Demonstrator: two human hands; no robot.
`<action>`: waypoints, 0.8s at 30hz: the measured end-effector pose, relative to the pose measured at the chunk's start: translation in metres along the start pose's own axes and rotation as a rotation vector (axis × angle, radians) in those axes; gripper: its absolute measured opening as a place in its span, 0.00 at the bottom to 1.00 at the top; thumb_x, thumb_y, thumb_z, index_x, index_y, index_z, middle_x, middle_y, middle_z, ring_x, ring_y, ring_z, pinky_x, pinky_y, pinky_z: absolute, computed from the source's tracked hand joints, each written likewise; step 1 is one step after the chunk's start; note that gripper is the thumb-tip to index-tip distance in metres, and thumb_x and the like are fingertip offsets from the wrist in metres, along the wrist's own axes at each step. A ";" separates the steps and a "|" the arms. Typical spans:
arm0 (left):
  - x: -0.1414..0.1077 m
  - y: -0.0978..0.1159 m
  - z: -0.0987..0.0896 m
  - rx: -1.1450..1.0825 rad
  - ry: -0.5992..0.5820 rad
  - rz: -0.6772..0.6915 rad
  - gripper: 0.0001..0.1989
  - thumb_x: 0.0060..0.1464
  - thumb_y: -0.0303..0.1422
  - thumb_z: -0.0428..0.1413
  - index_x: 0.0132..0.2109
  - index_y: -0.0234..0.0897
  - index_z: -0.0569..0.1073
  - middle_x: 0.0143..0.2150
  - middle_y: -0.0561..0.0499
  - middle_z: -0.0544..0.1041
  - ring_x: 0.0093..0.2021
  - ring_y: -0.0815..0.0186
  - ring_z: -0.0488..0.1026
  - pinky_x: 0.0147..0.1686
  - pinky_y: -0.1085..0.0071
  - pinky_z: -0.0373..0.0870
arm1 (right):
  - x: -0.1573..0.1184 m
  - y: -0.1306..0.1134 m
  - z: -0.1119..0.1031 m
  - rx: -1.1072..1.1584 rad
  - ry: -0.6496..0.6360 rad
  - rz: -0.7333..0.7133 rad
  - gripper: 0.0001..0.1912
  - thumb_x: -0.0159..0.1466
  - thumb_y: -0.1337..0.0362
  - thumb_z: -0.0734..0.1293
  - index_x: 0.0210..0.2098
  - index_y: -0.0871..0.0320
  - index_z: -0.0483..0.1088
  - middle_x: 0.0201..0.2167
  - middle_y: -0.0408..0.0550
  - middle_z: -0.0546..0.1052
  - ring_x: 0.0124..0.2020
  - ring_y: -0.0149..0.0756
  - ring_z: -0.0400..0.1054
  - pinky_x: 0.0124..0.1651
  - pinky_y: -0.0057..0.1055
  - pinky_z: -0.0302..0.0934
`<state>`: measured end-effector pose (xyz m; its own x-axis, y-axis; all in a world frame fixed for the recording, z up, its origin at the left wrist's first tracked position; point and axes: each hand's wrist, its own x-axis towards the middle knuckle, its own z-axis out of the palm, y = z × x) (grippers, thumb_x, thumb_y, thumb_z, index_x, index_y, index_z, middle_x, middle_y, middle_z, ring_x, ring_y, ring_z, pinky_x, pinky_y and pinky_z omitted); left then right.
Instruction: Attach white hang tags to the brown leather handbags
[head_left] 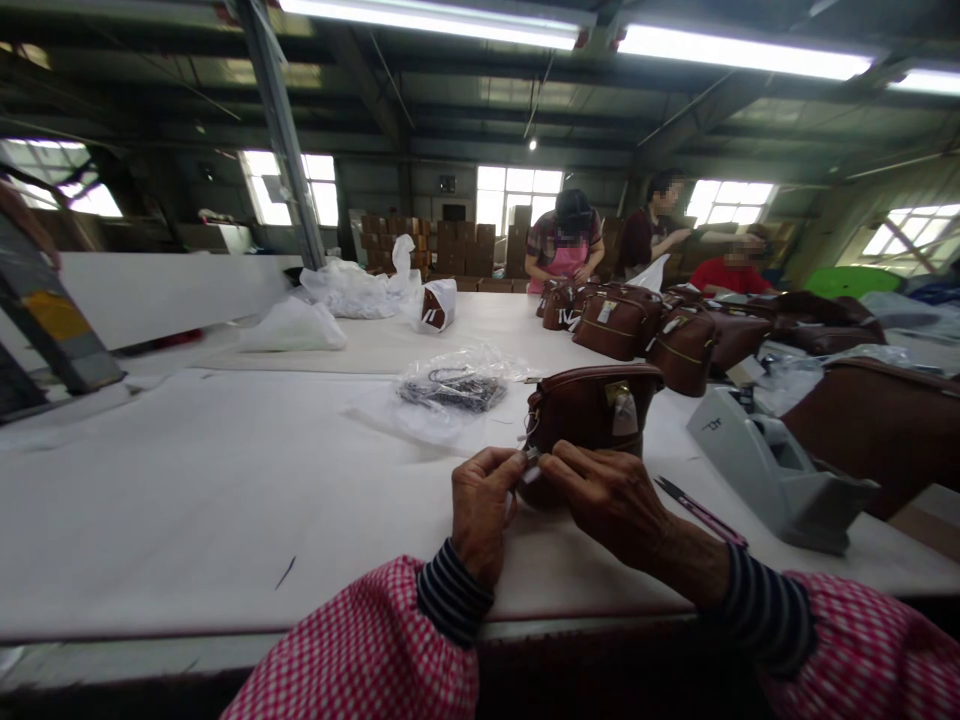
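A brown handbag (581, 405) stands upright on the white table in front of me, with a clear plastic-wrapped tag (623, 412) hanging on its face. At the bag's left side, my left hand (484, 500) is closed in a pinch on a small silvery-white piece (532, 462), too small to name. My right hand (615, 500) is closed too, thumb and forefinger at the other side of that piece and partly covering the bag's lower front. Whatever the right fingertips grip is hidden. A thin light string (529, 425) runs along the bag's left edge above my fingertips.
Thread snips (701, 512) and a grey tape dispenser (780, 470) are at my right. Behind the bag lies a clear plastic bag of dark chains or cords (454, 388). More brown handbags (616, 322) stand at the back right. Several co-workers (566, 240) are across the table.
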<state>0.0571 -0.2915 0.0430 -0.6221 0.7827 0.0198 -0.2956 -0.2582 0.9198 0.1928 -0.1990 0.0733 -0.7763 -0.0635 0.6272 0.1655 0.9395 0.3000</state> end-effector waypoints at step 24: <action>-0.007 0.003 -0.002 0.298 -0.075 0.276 0.08 0.55 0.36 0.61 0.37 0.36 0.80 0.34 0.51 0.81 0.36 0.66 0.73 0.40 0.71 0.68 | 0.023 -0.010 -0.017 0.032 -0.284 0.361 0.07 0.70 0.69 0.62 0.42 0.57 0.72 0.34 0.45 0.76 0.25 0.32 0.65 0.28 0.31 0.41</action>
<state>0.0586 -0.2987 0.0448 -0.5910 0.7489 0.2997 0.1042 -0.2976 0.9490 0.1835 -0.2156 0.0967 -0.8089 0.3607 0.4642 0.4408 0.8946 0.0731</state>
